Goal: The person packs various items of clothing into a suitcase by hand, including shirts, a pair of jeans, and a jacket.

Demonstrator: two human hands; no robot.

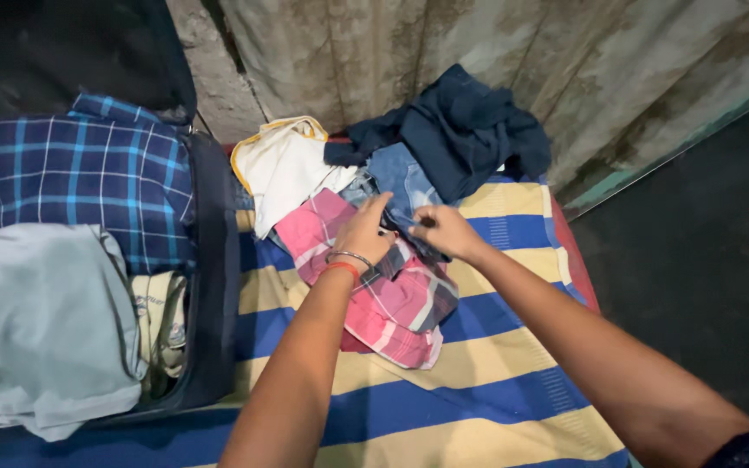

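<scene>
My left hand point(364, 232), with a red and silver bracelet on the wrist, rests on a pink plaid shirt point(392, 303) lying on the striped bed sheet point(478, 390). Its fingers reach the edge of a pair of blue jeans point(402, 186). My right hand point(444, 230) pinches the denim fabric just beside the left hand. A dark navy garment point(465, 126) lies heaped behind the jeans, and a white garment with yellow trim point(283, 165) lies to their left.
An open dark suitcase point(214, 286) sits at the left, holding a blue plaid shirt point(88, 173) and a pale grey-green garment point(36, 321). A stained concrete wall point(409, 52) stands behind the bed. Dark floor point(704, 260) lies to the right.
</scene>
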